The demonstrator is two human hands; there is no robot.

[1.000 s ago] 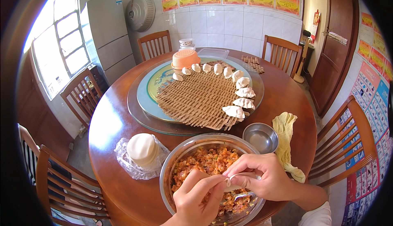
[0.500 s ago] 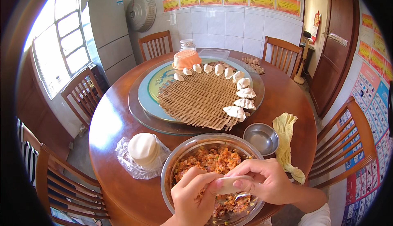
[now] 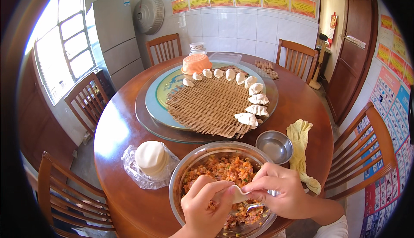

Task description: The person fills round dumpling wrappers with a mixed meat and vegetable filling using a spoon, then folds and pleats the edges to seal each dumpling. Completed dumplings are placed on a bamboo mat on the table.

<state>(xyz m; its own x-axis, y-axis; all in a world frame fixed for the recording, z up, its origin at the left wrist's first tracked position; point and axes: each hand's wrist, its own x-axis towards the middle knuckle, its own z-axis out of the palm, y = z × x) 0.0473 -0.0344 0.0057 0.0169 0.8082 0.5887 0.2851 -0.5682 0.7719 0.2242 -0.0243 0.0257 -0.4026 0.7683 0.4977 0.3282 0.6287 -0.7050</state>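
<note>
Both my hands are over a steel bowl of orange-flecked minced filling. Between them they pinch a pale folded dumpling. My left hand grips its left end with thumb and fingers. My right hand presses the upper edge on the other side. A shiny metal utensil, perhaps a spoon, shows beneath my right hand; whether that hand holds it I cannot tell. Left of the bowl, a stack of round white dumpling wrappers sits on a clear plastic bag.
A woven tray on the glass turntable bears several white dumplings along its far and right edge. An orange basket stands behind. Right of the bowl are a small metal bowl and a yellow cloth. Wooden chairs surround the table.
My right fingers have shifted along the dumpling's edge and now pinch nearer its middle, close to my left thumb. The wrapper looks more folded up. The things on the table stay in place.
</note>
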